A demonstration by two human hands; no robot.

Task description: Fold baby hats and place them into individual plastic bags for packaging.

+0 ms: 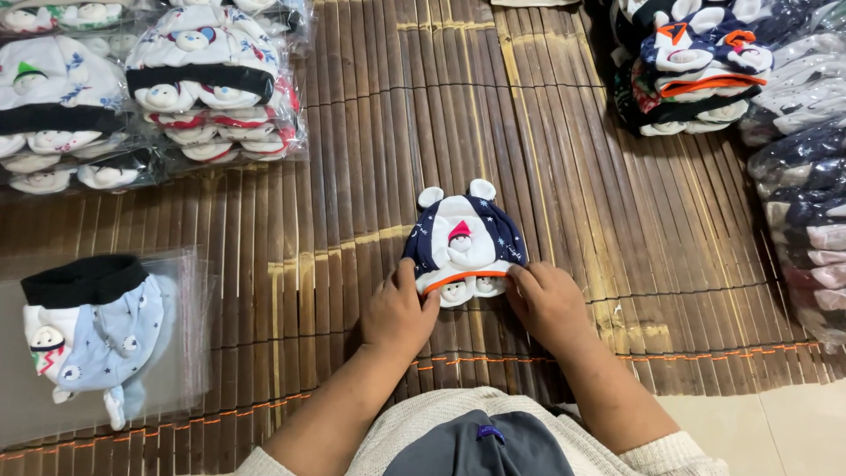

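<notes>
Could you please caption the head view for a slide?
Both hands, left and right, press a navy bear-eared baby hat on a bamboo mat.

Clear plastic bags of caps upper left, clear flat bag lower left, more bagged caps right.

Single head view — looks steeply down, close over bamboo mat.

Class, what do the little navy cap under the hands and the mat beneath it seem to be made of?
Navy cap: probably soft knitted cotton, matte; it creases and has stitched ears. Mat: likely bamboo slats, brown with slight sheen, bound by cross threads.
</notes>
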